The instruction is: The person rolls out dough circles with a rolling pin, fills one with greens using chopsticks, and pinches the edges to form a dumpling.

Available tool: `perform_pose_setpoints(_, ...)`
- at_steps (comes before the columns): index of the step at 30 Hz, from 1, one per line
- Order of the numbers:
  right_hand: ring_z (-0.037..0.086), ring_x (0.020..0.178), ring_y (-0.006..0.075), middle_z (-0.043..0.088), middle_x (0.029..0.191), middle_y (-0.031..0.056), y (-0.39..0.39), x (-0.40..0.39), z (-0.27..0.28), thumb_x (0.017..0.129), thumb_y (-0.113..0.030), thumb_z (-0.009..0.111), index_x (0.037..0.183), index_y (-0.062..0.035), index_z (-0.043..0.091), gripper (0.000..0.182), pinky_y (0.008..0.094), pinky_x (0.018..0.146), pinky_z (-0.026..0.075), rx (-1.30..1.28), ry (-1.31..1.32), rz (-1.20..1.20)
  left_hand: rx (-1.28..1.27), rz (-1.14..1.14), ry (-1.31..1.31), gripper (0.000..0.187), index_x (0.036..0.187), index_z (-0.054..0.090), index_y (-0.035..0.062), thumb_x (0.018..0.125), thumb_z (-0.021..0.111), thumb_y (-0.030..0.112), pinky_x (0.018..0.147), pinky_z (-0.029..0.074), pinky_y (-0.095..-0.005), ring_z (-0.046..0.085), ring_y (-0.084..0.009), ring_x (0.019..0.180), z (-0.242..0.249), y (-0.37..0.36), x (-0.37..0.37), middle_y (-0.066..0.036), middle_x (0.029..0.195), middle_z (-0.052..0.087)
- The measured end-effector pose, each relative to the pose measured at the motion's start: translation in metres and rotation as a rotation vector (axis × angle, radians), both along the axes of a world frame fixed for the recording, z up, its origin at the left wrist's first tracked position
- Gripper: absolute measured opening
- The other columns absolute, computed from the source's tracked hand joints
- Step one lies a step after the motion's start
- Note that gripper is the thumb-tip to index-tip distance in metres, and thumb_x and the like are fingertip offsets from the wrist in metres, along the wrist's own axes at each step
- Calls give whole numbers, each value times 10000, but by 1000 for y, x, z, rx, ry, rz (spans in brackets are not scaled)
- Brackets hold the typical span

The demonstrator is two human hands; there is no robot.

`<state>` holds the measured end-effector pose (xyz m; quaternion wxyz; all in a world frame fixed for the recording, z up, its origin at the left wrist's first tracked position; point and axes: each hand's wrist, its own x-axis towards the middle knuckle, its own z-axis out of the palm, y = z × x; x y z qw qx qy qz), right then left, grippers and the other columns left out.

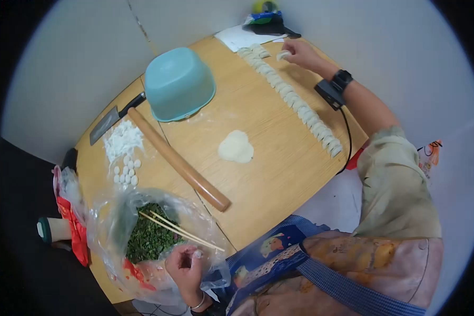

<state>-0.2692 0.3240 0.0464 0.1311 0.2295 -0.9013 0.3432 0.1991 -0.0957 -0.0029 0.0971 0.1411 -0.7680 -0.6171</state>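
At the far right of the table, my right hand (pixel 296 53) holds a white dumpling (pixel 283 55) between its fingers, just beside the end of a long row of folded dumplings (pixel 292 98). My left hand (pixel 187 264) is curled at the near edge of a plastic-lined bowl of chopped green filling (pixel 154 234); its fingertips look white with flour, and whether they hold anything is too small to tell. Two wooden chopsticks (pixel 181 230) rest across the filling. Thin round wrappers (pixel 236 147) lie in the middle of the wooden table (pixel 263 195).
A long rolling pin (pixel 179 160) lies diagonally left of the wrappers. Behind it are an upturned blue basin (pixel 179 81) and a cleaver (pixel 105 125). Flour (pixel 124 140) and several small dough pieces (pixel 126 172) are at left. A black device (pixel 329 95) with a cable sits under my right forearm.
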Motion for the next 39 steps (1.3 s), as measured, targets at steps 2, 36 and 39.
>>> perform_pose_setpoints(2, 552, 648, 123, 592, 709, 19, 3, -10, -8, 816, -216, 761, 941, -36, 656, 243, 311, 581, 442, -25, 32, 31, -8, 3, -3, 108, 929, 639, -21, 833, 677, 8, 679, 504, -232, 624, -103, 736, -1, 0, -1, -51, 841, 648)
perform_pose_setpoints(36, 627, 759, 235, 646, 794, 83, -28, -32, -28, 791, -112, 691, 933, -37, 636, 170, 351, 700, 497, 61, -2, -107, -40, 40, -21, 135, 916, 636, -17, 843, 706, 74, 644, 464, -222, 576, -88, 693, 5, 3, -5, -40, 797, 636)
perform_pose_setpoints(39, 636, 770, 244, 652, 801, 89, -28, -35, -28, 796, -119, 697, 934, -37, 637, 171, 359, 706, 502, 80, 13, -114, -35, 38, -17, 135, 917, 636, -16, 843, 706, 73, 645, 466, -223, 580, -89, 693, 7, 4, -7, -42, 798, 639)
